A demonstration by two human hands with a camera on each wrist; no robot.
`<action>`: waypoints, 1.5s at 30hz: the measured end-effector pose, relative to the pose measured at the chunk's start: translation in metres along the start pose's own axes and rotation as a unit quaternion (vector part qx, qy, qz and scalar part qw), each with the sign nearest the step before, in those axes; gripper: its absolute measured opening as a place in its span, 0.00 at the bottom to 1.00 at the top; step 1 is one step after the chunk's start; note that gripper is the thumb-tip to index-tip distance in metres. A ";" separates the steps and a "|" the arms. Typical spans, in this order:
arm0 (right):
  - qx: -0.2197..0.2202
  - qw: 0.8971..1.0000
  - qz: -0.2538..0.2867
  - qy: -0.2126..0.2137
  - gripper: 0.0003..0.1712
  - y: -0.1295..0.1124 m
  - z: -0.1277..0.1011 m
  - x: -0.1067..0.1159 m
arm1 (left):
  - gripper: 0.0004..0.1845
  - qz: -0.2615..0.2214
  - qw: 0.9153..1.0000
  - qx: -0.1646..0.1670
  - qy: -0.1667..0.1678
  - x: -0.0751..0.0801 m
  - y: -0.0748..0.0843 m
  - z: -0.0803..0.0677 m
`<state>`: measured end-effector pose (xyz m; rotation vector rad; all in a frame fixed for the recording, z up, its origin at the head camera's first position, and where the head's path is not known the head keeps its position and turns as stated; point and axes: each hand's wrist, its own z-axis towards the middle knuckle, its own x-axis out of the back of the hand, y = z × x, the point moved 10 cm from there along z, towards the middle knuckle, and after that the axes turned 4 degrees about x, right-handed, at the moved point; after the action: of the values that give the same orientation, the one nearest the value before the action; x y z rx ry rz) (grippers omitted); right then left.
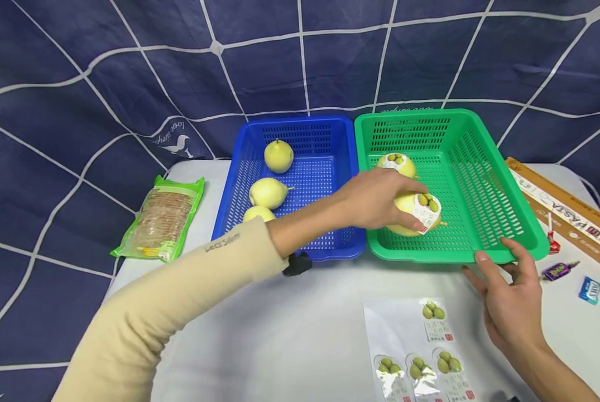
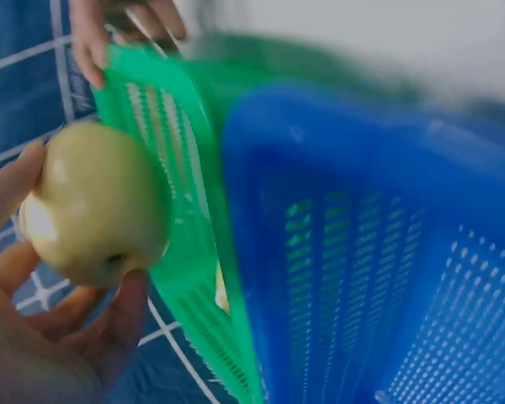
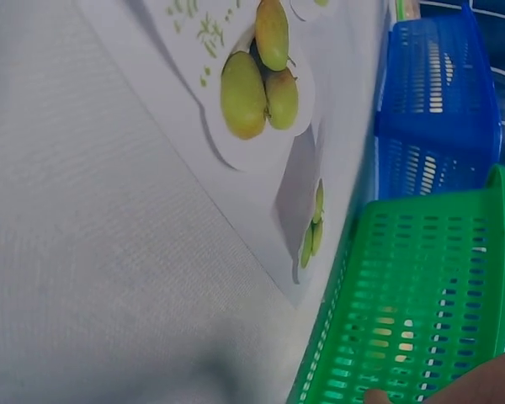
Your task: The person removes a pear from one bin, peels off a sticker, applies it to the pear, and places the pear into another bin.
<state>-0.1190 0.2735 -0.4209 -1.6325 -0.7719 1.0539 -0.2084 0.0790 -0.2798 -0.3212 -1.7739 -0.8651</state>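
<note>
A labelled pear (image 1: 414,213) is gripped from above by the left hand (image 1: 372,198), low inside the green basket (image 1: 510,223); its rim is touched by the right hand (image 1: 510,304), fingers relaxed.

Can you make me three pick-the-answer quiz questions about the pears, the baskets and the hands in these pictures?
1. Where is the yellow pear with a sticker that the left hand holds?
A. In the blue plastic basket
B. In the green plastic basket
C. On the sticker sheet

2. How many plain yellow pears lie in the blue plastic basket?
A. Three
B. One
C. Five

3. What is the right hand doing?
A. Squeezing a candy
B. Lying flat on the biscuits
C. Touching the green basket's front rim

Answers:
1 B, the held pear sits over the floor of the green plastic basket.
2 A, the head view shows three there.
3 C, its fingers rest on that rim.
</note>
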 end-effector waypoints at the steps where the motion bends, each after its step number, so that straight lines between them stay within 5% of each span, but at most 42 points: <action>1: -0.001 1.000 0.001 0.000 0.35 0.001 0.000 0.001 | 0.33 0.010 1.000 0.001 -0.021 -0.003 0.001 0.010; 7: 0.007 1.000 0.002 -0.005 0.34 0.002 0.001 0.001 | 0.36 0.063 0.989 0.020 -0.131 -0.026 0.011 0.057; 11: 0.013 1.000 -0.003 -0.005 0.33 0.001 0.000 0.001 | 0.38 0.095 0.979 0.060 -0.171 -0.042 0.010 0.081; 24: 0.030 0.999 -0.020 -0.022 0.32 -0.001 -0.002 -0.003 | 0.36 0.050 0.987 0.080 -0.127 -0.047 0.005 0.144; 35: 0.019 1.000 -0.016 0.007 0.30 0.000 0.000 0.005 | 0.39 0.077 0.962 0.169 -0.200 -0.077 -0.009 0.143; 39: 0.019 0.999 -0.024 -0.008 0.32 0.000 0.001 0.006 | 0.36 0.068 0.955 0.205 -0.202 -0.079 -0.011 0.139; 45: 0.015 0.999 -0.023 -0.024 0.33 0.003 0.002 0.003 | 0.45 0.080 0.947 0.210 -0.229 -0.088 -0.013 0.140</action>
<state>-0.1194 0.2758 -0.4244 -1.5615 -0.8171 1.0710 -0.2819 0.1839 -0.3859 -0.3986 -2.2688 -0.2896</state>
